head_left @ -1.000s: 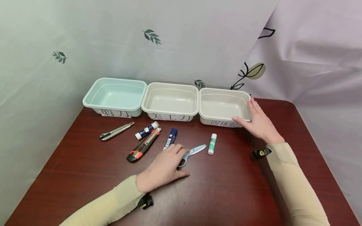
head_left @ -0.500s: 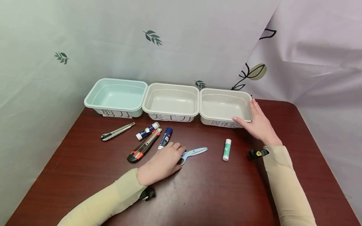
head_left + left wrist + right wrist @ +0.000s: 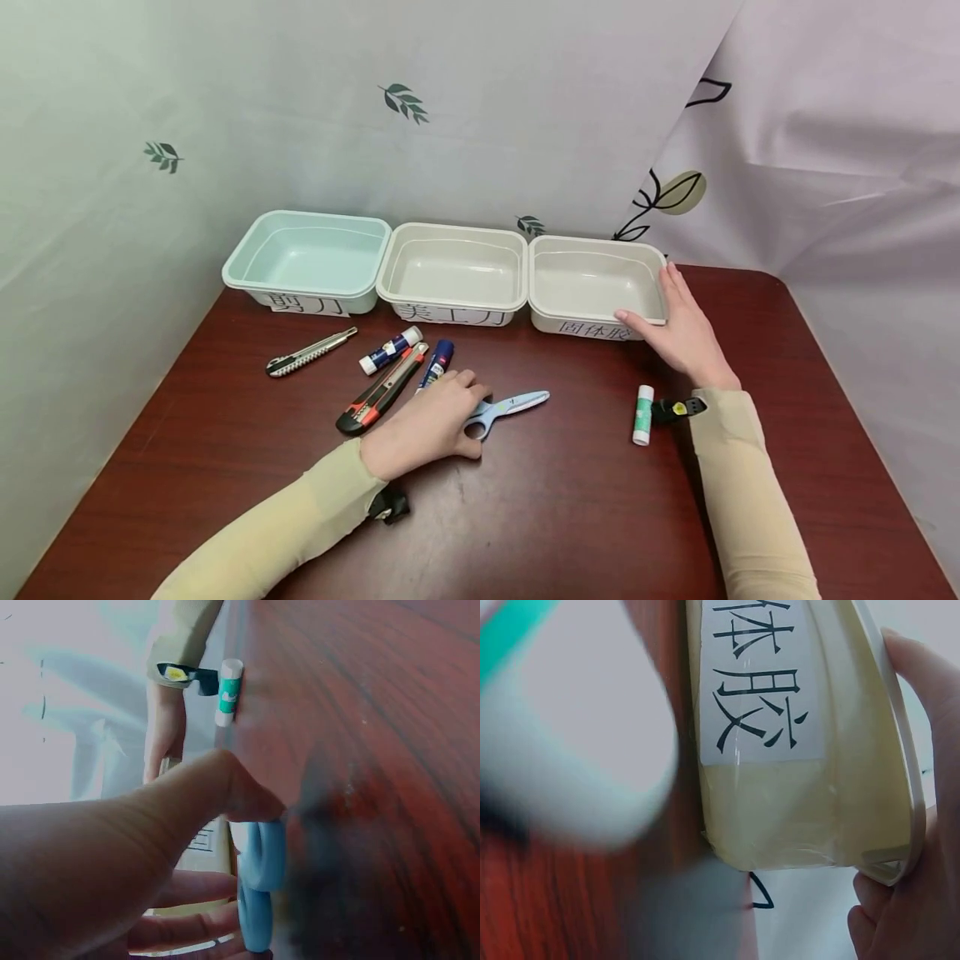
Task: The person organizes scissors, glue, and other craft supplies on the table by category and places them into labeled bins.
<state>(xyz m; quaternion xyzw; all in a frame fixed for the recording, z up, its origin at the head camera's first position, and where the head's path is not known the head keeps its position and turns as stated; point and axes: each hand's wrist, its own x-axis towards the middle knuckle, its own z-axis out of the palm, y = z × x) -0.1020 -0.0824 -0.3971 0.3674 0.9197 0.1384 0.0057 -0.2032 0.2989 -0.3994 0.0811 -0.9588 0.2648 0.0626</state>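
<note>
My left hand (image 3: 427,425) pinches the handle loops of light blue scissors (image 3: 517,403) lying on the table, blades pointing right. In the left wrist view the thumb touches one loop (image 3: 264,855), with fingers at the other side. A dark blue glue stick (image 3: 441,358) lies partly behind this hand. My right hand (image 3: 690,333) rests on the right corner of a beige bin (image 3: 555,312), thumb along the front rim, straight fingers along the side. A green-and-white glue stick (image 3: 642,415) lies beside the right wrist's camera and looms blurred in the right wrist view.
Left of the beige bin stand another beige bin (image 3: 450,305) and a light blue bin (image 3: 360,293), all with written labels. On the table (image 3: 570,517) lie a silver utility knife (image 3: 311,353), a red-and-black utility knife (image 3: 382,390) and another blue glue stick (image 3: 391,350).
The green-and-white glue stick has rolled right to beside the right wrist. The dark blue glue stick near my left hand shifted left. My left hand closed on the scissors' loops; the right hand stayed put.
</note>
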